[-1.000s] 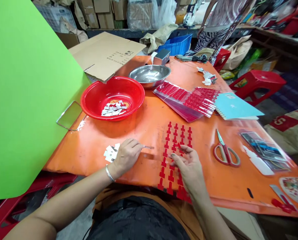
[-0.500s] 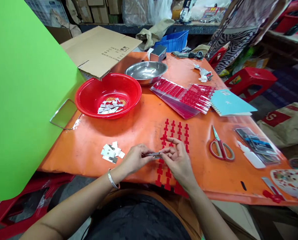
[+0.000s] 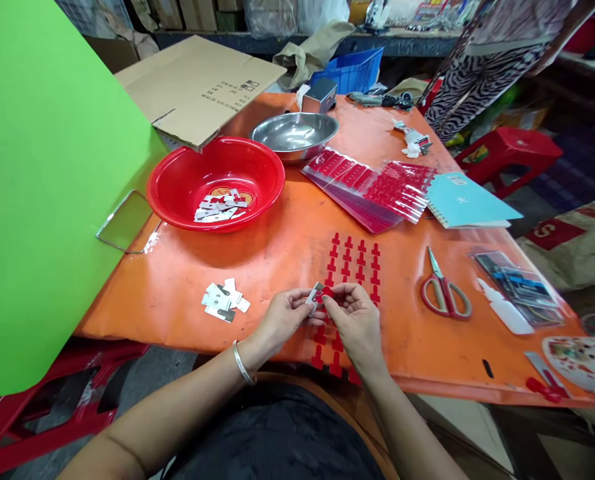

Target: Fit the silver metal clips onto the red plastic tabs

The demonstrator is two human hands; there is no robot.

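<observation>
Between finger and thumb, my left hand (image 3: 286, 316) pinches a small flat metal plate (image 3: 313, 297). My right hand (image 3: 353, 321) is closed on a small red T-shaped sticker (image 3: 326, 294), which lies against the plate. Beneath and beyond both hands, rows of red T-shaped stickers (image 3: 361, 259) run on a clear sheet toward the table's front edge; my right hand covers some of them. To the left of my left hand lies a small pile of white and metal plates (image 3: 224, 300). More such plates (image 3: 221, 207) rest inside the red basin (image 3: 164, 190).
Behind the basin are a cardboard sheet (image 3: 197, 87) and a steel bowl (image 3: 297, 150). Sticker sheets in plastic (image 3: 372, 183) lie beside a blue notebook (image 3: 472, 200). Scissors (image 3: 444, 293) and a white bottle (image 3: 504, 307) are on the right. A green board (image 3: 47, 200) stands left. A person (image 3: 502, 73) stands behind.
The metal plate has turned from edge-on to show its face, and the red sticker in my right hand has come down against it. Both hands are closer together.
</observation>
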